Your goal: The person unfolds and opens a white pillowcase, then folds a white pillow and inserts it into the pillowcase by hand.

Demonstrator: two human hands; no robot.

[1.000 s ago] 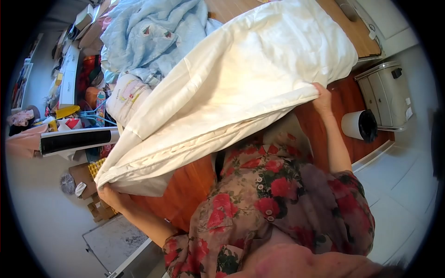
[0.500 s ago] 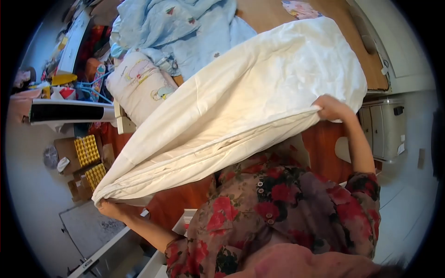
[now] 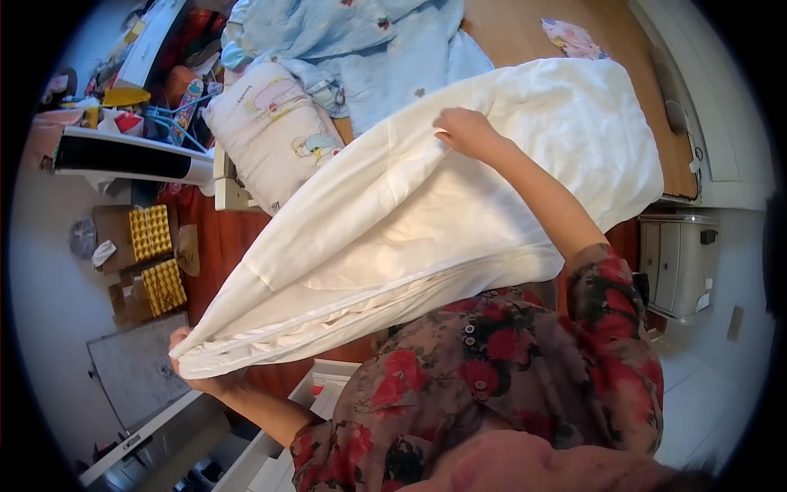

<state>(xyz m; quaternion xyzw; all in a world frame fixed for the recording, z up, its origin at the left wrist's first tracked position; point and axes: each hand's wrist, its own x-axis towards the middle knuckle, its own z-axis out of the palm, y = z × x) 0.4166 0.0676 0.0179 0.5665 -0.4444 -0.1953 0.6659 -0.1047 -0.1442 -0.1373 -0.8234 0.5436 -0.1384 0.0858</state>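
My left hand (image 3: pixel 201 383), at the near left, is closed around the gathered corner of a long white padded cloth cover (image 3: pixel 459 213) stretched slantwise across the scene. My right hand (image 3: pixel 471 131), its fingers curled, is at a raised fold along the cover's far side; the hand is slightly blurred, and I cannot tell whether the fingertips pinch the cloth or only touch it. The cover's ruffled edge runs along the near side, in front of my brown shirt with red flowers (image 3: pixel 402 377), while its broad end lies at the right on a flat tan wooden bed surface (image 3: pixel 512 37). Beyond the cover, a rumpled light-blue quilt (image 3: pixel 385 49) lies at the far left, beside a plump pale-pink pillow with a cartoon print (image 3: pixel 254 135). A small pink patterned cloth (image 3: pixel 574 39) rests at the far right. Yellow egg trays (image 3: pixel 152 232) sit at the left, near the glossy red-brown floor (image 3: pixel 217 225); a cream cabinet (image 3: pixel 672 266) stands at the right.
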